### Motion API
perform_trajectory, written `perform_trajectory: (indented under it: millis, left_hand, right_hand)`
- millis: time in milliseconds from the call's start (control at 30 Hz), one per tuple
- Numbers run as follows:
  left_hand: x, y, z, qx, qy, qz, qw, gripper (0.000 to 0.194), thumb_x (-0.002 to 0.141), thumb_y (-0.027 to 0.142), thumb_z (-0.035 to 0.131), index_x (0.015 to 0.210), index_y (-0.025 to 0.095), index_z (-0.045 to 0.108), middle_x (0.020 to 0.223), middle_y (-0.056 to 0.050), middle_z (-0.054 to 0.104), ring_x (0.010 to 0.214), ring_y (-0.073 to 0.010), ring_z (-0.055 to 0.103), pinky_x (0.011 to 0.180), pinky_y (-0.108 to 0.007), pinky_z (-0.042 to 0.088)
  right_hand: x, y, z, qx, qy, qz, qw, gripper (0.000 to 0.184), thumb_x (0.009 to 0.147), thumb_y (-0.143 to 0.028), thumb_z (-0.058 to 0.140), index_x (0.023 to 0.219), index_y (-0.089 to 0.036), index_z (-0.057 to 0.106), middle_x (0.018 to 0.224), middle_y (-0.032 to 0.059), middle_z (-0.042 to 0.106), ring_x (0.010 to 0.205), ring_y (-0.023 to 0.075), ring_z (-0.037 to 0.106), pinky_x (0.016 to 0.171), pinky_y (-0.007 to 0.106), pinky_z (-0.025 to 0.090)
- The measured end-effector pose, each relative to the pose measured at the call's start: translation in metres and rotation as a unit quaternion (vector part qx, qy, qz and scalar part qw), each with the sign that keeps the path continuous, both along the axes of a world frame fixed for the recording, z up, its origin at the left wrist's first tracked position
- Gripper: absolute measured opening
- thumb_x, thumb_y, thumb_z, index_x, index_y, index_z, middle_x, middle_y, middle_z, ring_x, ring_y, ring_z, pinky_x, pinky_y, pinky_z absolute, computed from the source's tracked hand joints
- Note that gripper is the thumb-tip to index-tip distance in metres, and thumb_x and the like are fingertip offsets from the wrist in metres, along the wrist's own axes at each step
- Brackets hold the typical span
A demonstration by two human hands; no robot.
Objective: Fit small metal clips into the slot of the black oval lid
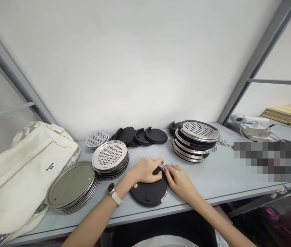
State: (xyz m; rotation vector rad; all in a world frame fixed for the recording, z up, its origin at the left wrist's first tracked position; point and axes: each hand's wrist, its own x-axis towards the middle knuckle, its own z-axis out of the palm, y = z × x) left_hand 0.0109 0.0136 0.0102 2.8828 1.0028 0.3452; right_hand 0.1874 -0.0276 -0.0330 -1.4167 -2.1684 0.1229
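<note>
1. The left grip (145,170) lies palm down, its fingers curled together over the upper edge of the round black disc (149,192). That placement seems to pin the disc against the surface, though whether the hidden thumb also pinches the edge cannot be told.
2. The right grip (178,182) comes in from the other side, its fingers partly spread, with the fingertips at a small metal tab (162,167) on the disc's upper edge. Whether they have hold of the tab cannot be told.
3. The black disc lies flat near the front edge of the grey surface (227,173), between the two forearms. A thin steel rim shows along its lower right, which suggests a layered piece.
4. Steel perforated lids (109,156) sit on black discs in a stack just left of the hands, and a taller stack (199,133) stands to the right. Keeping like pieces together seems to leave the middle free for handling.
5. Loose black lids (145,135) lie overlapped along the wall, behind the hands, and plain steel discs (70,183) are piled beside a canvas tote bag (24,175).
</note>
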Motion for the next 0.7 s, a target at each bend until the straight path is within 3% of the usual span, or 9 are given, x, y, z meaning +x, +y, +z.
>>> perform_trajectory:
  millis: [267, 700]
  left_hand:
    - [0.0013, -0.0010, 0.0023, 0.000, 0.010, -0.007, 1.000, 0.016, 0.084, 0.029, 0.047, 0.098, 0.020, 0.048, 0.076, -0.002, 0.064, 0.066, -0.0194, 0.061, 0.057, -0.026, 0.037]
    - [0.0007, 0.0000, -0.0003, 0.023, 0.004, -0.018, 1.000, 0.011, 0.084, 0.029, 0.047, 0.091, 0.020, 0.047, 0.073, -0.001, 0.062, 0.062, -0.0175, 0.058, 0.054, -0.027, 0.033]
  right_hand:
    - [0.0014, 0.0005, 0.0021, 0.023, 0.005, 0.018, 1.000, 0.034, 0.097, -0.021, 0.032, 0.070, -0.019, 0.051, 0.065, 0.0028, 0.056, 0.069, 0.0186, 0.050, 0.069, 0.030, 0.034]
    - [0.0004, -0.0003, 0.0008, 0.057, -0.034, 0.012, 0.998, 0.022, 0.095, -0.021, 0.036, 0.084, -0.019, 0.055, 0.076, 0.0048, 0.056, 0.076, 0.0207, 0.047, 0.073, 0.032, 0.034]
